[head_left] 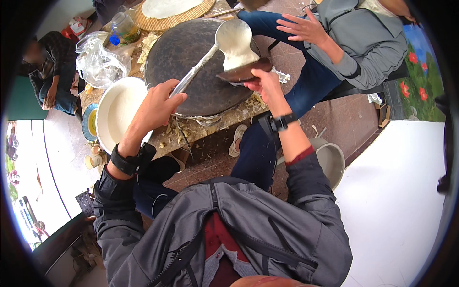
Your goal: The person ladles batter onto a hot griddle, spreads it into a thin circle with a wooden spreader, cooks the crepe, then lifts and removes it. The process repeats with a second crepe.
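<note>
My left hand (157, 106) is closed around the handle of a batter-coated ladle (203, 60). The ladle's bowl is tipped over the right part of a round dark griddle (179, 71), and thick pale batter (239, 55) hangs or flows from it toward my right hand. My right hand (268, 88) pinches a dark brown, curved-edged spreader (243, 71), held just below the batter. Whether the spreader touches the griddle, I cannot tell. Left of the griddle, close to my left forearm, stands a white basin (100, 125) with pale batter in it.
A thin pale flatbread (171, 6) lies on a round woven mat (205, 10) behind the griddle. A jar (125, 29) and plastic bags (100, 62) stand far left. Someone in grey (368, 52) sits at right, one hand (306, 29) raised. A metal bucket (331, 162) stands on the floor.
</note>
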A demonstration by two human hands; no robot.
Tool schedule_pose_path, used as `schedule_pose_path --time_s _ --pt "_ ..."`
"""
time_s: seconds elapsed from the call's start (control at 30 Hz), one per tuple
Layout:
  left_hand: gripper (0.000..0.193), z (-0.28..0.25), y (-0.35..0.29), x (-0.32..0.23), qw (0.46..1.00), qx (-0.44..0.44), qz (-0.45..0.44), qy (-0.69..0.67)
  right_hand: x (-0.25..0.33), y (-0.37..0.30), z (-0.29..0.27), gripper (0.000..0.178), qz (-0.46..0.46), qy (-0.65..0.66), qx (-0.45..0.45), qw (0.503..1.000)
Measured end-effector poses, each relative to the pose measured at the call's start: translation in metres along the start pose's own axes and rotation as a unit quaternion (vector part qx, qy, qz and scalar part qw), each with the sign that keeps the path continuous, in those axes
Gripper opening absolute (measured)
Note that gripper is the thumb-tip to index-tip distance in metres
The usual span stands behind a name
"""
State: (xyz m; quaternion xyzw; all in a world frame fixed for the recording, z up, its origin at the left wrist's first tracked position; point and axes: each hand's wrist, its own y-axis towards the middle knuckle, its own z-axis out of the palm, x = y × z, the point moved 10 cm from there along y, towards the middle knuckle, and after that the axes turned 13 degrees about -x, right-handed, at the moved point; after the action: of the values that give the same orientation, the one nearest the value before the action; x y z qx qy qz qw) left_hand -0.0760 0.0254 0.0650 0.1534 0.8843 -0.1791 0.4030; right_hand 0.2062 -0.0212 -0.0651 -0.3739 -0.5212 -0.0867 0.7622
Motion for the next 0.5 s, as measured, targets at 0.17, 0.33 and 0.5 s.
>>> schedule_pose_path --time_s 0.17,0.33,0.5 --pt "0.025 -0.006 0.004 0.002 1.0 0.0 -0.007 -0.004 0.012 0.012 -0.006 0.026 0.004 -0.049 -0.034 0.998" --pt "0.023 -0.009 0.009 0.004 1.0 -0.007 -0.014 -0.002 0.01 0.018 -0.009 0.025 0.027 -0.081 -0.026 0.996" --pt "0.022 -0.011 0.012 0.005 1.0 -0.011 -0.018 -0.012 0.026 0.04 -0.001 0.027 -0.009 -0.096 0.018 0.995"
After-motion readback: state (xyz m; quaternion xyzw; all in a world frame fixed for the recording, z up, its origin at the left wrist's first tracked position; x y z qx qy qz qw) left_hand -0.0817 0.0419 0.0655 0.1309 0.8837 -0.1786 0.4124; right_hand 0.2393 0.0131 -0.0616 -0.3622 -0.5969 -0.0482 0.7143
